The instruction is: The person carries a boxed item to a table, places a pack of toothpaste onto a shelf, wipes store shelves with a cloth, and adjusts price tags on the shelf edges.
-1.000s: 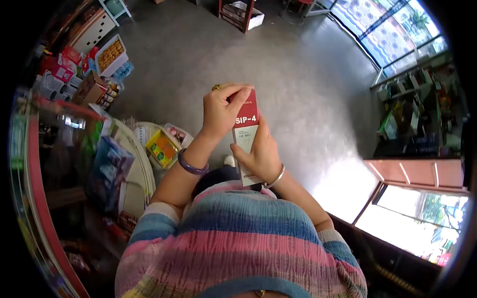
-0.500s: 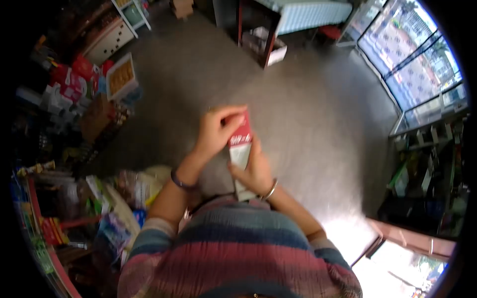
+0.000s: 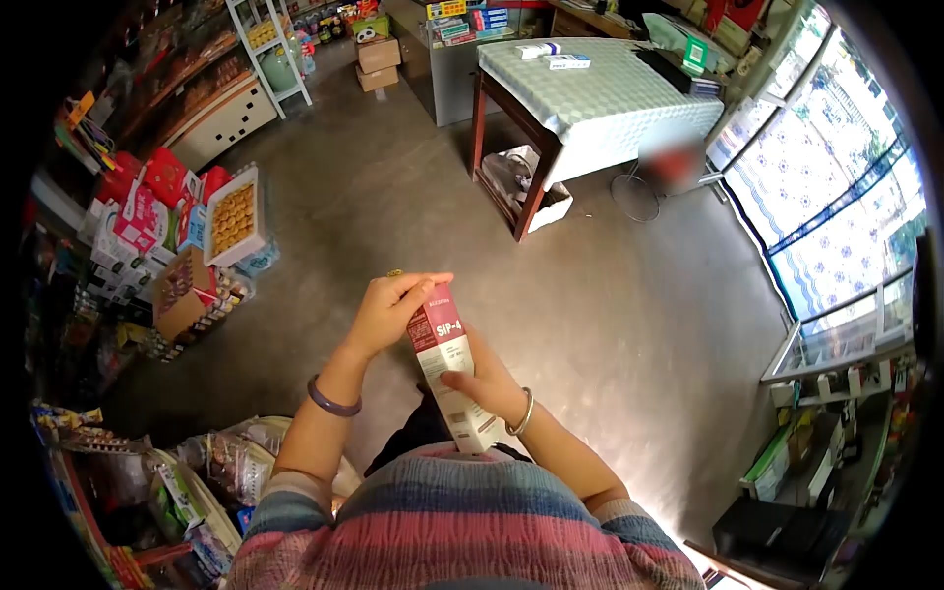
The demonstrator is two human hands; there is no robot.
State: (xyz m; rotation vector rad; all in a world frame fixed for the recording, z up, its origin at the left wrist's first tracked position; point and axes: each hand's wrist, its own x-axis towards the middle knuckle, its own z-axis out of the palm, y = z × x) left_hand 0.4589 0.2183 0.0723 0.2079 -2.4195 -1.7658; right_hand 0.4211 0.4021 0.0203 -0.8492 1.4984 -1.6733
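Observation:
A long, narrow cardboard box (image 3: pixel 442 359), maroon at its far end and whitish below with "SIP-4" printed on it, slants away from my body at waist height. My right hand (image 3: pixel 492 383) is closed around its middle, thumb across the printed face. At the maroon end, my left hand (image 3: pixel 391 307) grips the box with its fingers laid over the top edge. Those fingers partly cover that end, so I cannot tell whether its flap is raised. The near end reaches close to my striped sweater (image 3: pixel 433 511).
Ahead stands a table (image 3: pixel 590 93) with a checked cloth and small boxes on it. Cartons and a white tub (image 3: pixel 258 211) of round yellowish items line the left. Bagged goods (image 3: pixel 231 467) sit close by my left elbow. Shelves (image 3: pixel 796 462) and glass doors (image 3: pixel 836 197) are at right.
My view has tilted upward, so more of the table shows and the floor sits lower. Both hands and the box appear lower and slightly left, still gripped much the same way.

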